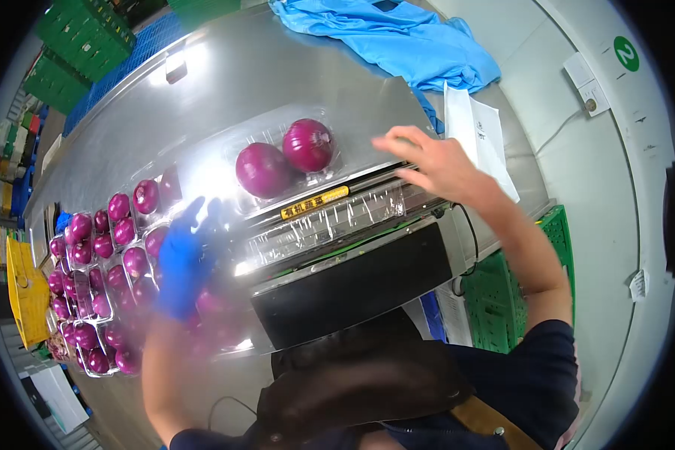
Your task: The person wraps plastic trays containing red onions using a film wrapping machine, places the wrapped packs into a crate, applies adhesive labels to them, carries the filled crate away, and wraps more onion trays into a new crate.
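Observation:
Two large purple onions, one on the left (263, 171) and one on the right (308, 145), sit in a clear plastic tray (336, 161) on the steel table behind a film-wrapping machine (352, 286). My right hand (436, 163) is bare and hovers right of the tray, fingers spread, holding nothing. To the left, my left hand (180, 270) in a blue glove is smeared by motion, so its grip cannot be made out. It is close to clear packs of smaller purple onions (135, 262). A yellow printed label strip (315, 202) lies along the machine's back edge, by clear film (330, 229).
Blue plastic cloth (390, 37) lies at the table's far side, near white paper (476, 135). Green crates stand at the far left (82, 41) and below right (499, 300). A yellow crate (26, 292) is beyond the onion packs; a white wall (600, 195) borders the right.

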`<action>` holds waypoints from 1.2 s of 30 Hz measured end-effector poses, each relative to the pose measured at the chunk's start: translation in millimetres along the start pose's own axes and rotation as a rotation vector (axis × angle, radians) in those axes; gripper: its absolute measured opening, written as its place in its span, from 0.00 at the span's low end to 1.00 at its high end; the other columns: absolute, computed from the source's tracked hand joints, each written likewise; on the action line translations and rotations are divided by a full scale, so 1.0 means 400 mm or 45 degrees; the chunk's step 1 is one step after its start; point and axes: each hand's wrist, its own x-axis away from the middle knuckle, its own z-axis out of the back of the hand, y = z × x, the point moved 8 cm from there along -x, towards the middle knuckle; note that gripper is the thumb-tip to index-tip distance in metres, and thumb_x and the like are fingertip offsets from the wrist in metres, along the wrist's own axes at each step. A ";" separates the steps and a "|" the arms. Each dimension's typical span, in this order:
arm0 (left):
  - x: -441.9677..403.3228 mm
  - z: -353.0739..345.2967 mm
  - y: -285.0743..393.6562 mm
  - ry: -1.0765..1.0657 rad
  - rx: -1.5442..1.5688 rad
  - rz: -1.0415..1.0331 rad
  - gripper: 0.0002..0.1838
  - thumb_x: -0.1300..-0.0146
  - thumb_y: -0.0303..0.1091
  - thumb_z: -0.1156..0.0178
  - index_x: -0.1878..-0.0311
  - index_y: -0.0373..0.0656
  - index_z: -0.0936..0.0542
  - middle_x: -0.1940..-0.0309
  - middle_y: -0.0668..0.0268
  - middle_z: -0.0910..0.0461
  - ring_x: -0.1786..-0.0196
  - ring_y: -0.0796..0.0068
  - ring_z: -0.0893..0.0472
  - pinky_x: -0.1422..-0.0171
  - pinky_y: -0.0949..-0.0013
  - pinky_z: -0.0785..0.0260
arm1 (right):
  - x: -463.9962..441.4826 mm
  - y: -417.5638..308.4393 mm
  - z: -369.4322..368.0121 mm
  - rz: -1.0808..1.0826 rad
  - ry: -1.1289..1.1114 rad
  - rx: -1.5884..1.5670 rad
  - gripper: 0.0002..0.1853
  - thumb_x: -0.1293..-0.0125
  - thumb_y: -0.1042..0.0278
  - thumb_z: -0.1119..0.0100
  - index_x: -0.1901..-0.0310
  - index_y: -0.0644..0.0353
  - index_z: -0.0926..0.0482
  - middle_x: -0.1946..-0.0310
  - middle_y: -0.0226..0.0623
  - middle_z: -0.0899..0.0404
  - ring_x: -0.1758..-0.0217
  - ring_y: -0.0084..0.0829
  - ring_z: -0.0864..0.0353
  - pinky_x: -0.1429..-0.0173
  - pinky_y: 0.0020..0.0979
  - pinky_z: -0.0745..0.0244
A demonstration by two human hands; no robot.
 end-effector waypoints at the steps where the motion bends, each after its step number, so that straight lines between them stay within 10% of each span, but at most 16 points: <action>1: 0.015 -0.005 0.043 -0.020 -0.642 -0.303 0.30 0.53 0.23 0.37 0.43 0.59 0.23 0.40 0.66 0.28 0.52 0.68 0.25 0.46 0.66 0.29 | 0.011 0.007 -0.013 0.139 -0.074 0.060 0.30 0.40 0.65 0.41 0.35 0.38 0.34 0.40 0.29 0.32 0.68 0.32 0.20 0.67 0.30 0.25; 4: 0.026 -0.030 0.088 0.010 -0.729 -0.591 0.33 0.56 0.24 0.37 0.43 0.64 0.23 0.39 0.67 0.29 0.49 0.63 0.26 0.39 0.61 0.34 | 0.042 -0.021 -0.091 0.390 -0.330 0.076 0.25 0.40 0.68 0.41 0.41 0.37 0.28 0.34 0.29 0.34 0.60 0.34 0.17 0.62 0.32 0.22; 8: 0.088 -0.059 0.052 -0.226 -0.404 -0.319 0.21 0.51 0.26 0.39 0.51 0.53 0.17 0.50 0.66 0.20 0.53 0.66 0.23 0.39 0.63 0.35 | 0.066 -0.037 -0.098 0.423 0.083 -0.608 0.08 0.38 0.67 0.40 0.58 0.54 0.17 0.55 0.33 0.18 0.59 0.33 0.17 0.60 0.29 0.22; 10: 0.172 0.045 0.083 -0.213 0.134 -0.047 0.16 0.46 0.25 0.42 0.53 0.46 0.17 0.54 0.64 0.18 0.56 0.67 0.22 0.44 0.63 0.31 | 0.132 -0.036 -0.017 -0.358 -0.355 -1.060 0.06 0.38 0.72 0.39 0.60 0.59 0.17 0.63 0.36 0.15 0.69 0.26 0.15 0.65 0.24 0.21; 14: 0.197 0.251 0.028 0.366 0.989 0.416 0.14 0.36 0.30 0.49 0.51 0.37 0.21 0.52 0.56 0.19 0.54 0.64 0.19 0.44 0.62 0.28 | 0.085 -0.064 0.268 0.155 0.615 -1.199 0.08 0.35 0.73 0.45 0.63 0.70 0.19 0.69 0.41 0.17 0.69 0.25 0.17 0.63 0.27 0.23; 15: 0.136 0.298 -0.022 0.570 1.060 0.343 0.16 0.32 0.34 0.51 0.49 0.36 0.22 0.50 0.53 0.21 0.50 0.62 0.20 0.41 0.61 0.29 | 0.069 -0.014 0.301 -0.189 0.906 -0.892 0.10 0.34 0.73 0.45 0.63 0.74 0.21 0.70 0.45 0.18 0.65 0.33 0.16 0.58 0.30 0.21; 17: -0.072 0.283 0.005 0.720 0.982 0.081 0.22 0.29 0.40 0.56 0.39 0.34 0.30 0.42 0.51 0.27 0.40 0.61 0.26 0.32 0.61 0.38 | -0.085 -0.014 0.296 0.083 1.266 -0.845 0.16 0.32 0.63 0.46 0.59 0.72 0.22 0.62 0.46 0.19 0.59 0.39 0.17 0.49 0.31 0.23; 21: -0.231 0.000 -0.082 0.388 0.725 0.107 0.30 0.29 0.47 0.53 0.32 0.34 0.38 0.38 0.54 0.31 0.36 0.67 0.30 0.31 0.67 0.41 | -0.315 0.079 -0.059 -0.081 0.584 -0.190 0.26 0.30 0.46 0.52 0.55 0.67 0.23 0.58 0.45 0.22 0.52 0.43 0.21 0.41 0.35 0.29; 25: -0.193 -0.121 -0.101 -0.110 0.762 0.571 0.26 0.30 0.48 0.48 0.39 0.36 0.30 0.44 0.60 0.25 0.47 0.71 0.23 0.43 0.71 0.31 | -0.251 0.047 -0.161 -0.396 -0.233 -0.672 0.25 0.28 0.46 0.57 0.58 0.65 0.25 0.66 0.40 0.25 0.63 0.38 0.20 0.54 0.35 0.25; 29: -0.050 0.012 0.045 0.004 1.194 0.795 0.16 0.29 0.45 0.49 0.55 0.41 0.24 0.63 0.71 0.24 0.69 0.83 0.26 0.70 0.79 0.34 | -0.114 -0.098 -0.027 -0.650 -0.222 -1.233 0.26 0.27 0.47 0.59 0.63 0.68 0.26 0.75 0.39 0.28 0.80 0.31 0.23 0.74 0.31 0.28; 36: 0.280 -0.143 0.151 -0.520 0.929 0.845 0.18 0.28 0.41 0.51 0.46 0.34 0.31 0.68 0.63 0.25 0.71 0.77 0.26 0.74 0.73 0.31 | 0.200 -0.220 -0.172 -0.937 -0.414 -1.338 0.19 0.27 0.53 0.54 0.64 0.65 0.29 0.82 0.40 0.28 0.83 0.29 0.23 0.77 0.29 0.28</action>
